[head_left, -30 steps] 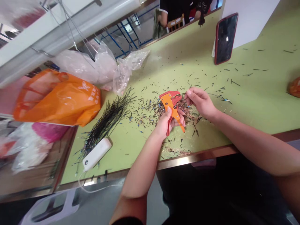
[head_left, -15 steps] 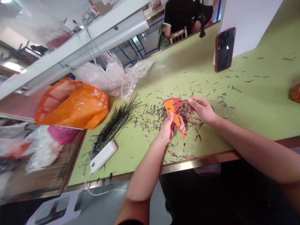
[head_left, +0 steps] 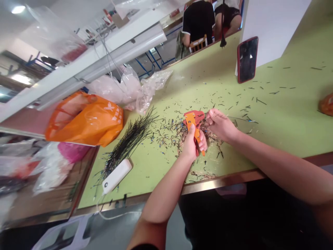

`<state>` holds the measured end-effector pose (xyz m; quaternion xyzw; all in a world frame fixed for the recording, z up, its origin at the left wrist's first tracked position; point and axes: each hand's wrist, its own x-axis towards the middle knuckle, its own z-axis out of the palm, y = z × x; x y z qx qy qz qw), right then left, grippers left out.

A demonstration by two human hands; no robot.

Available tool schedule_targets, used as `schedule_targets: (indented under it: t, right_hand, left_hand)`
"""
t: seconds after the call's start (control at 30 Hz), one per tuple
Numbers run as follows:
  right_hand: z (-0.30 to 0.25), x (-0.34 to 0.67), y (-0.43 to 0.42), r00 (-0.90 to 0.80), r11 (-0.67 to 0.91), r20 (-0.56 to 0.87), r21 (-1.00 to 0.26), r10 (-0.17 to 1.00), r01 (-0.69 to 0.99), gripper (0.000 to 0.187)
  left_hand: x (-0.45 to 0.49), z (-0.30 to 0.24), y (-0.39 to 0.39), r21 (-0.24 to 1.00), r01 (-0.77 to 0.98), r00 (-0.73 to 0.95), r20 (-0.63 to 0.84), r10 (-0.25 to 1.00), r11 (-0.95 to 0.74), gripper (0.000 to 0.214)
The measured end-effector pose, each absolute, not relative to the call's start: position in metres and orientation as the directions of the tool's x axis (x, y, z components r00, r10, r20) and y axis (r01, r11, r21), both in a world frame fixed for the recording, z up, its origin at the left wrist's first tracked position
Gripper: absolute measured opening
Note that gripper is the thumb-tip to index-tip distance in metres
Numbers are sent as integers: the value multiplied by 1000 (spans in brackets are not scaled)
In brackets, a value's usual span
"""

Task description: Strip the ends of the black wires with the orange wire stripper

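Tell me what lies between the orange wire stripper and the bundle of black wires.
In the head view, cut wire pieces, some blue-tipped, lie scattered between the orange wire stripper and the bundle of black wires.

From where I sat, this looked like a small wire-processing workshop: a long green laminate workbench strewn with short black wire offcuts, blue steel racking beyond, and a person in a black T-shirt seated on a wooden chair.

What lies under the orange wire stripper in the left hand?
Under the wire stripper, held in the left hand, a heap of brown scraps and cut wire bits lie on the green table. The spot directly beneath is covered by the tool and hand.
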<state>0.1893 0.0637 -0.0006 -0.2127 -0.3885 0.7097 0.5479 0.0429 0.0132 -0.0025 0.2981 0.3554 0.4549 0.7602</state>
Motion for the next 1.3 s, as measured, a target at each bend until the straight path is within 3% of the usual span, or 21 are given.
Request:
schedule_targets:
  t: [0.17, 0.27, 0.37, 0.43, 0.5, 0.63, 0.83, 1.07, 1.2, 1.3]
  right_hand:
    - [12, 199, 65, -299, -203, 10, -712, 954, -672, 30]
    - [27, 232, 84, -87, -36, 32, -729, 996, -683, 33]
    - [35, 256, 102, 123, 169, 116, -701, 986, -693, 30]
    - [34, 255, 103, 35, 97, 98, -745, 995, -660, 31]
    - [27, 242, 97, -158, -51, 57, -795, 986, -605, 34]
    - [8, 214, 79, -439, -226, 62, -789, 896, -571, 33]
    - [-6, 207, 73, -725, -420, 100, -757, 681, -500, 53]
    - [-6, 207, 71, -785, -501, 46, -746, 618, -438, 49]
    - [-11, 204, 70, -733, -467, 0, -771, 680, -433, 45]
    - [-16, 202, 71, -758, -455, 32, -783, 651, -423, 41]
  left_hand:
    - [37, 9, 11, 688, -592, 338, -259, 905, 419, 72]
    - [16, 22, 17, 593, -765, 124, -246, 961, 250, 69]
    - [-4, 33, 23, 581, -798, -5, -272, 962, 160, 69]
    - [-6, 35, 24, 620, -750, 76, -268, 960, 233, 71]
    - [-1, 29, 20, 671, -660, 224, -253, 941, 337, 72]
    - [17, 9, 10, 724, -497, 468, -241, 850, 479, 71]
    - [21, -10, 6, 713, -449, 576, -228, 785, 538, 66]
    - [23, -8, 7, 732, -490, 526, -185, 830, 474, 60]
    - [24, -6, 8, 743, -492, 481, -202, 853, 454, 57]
    - [25, -7, 9, 745, -473, 507, -206, 837, 470, 55]
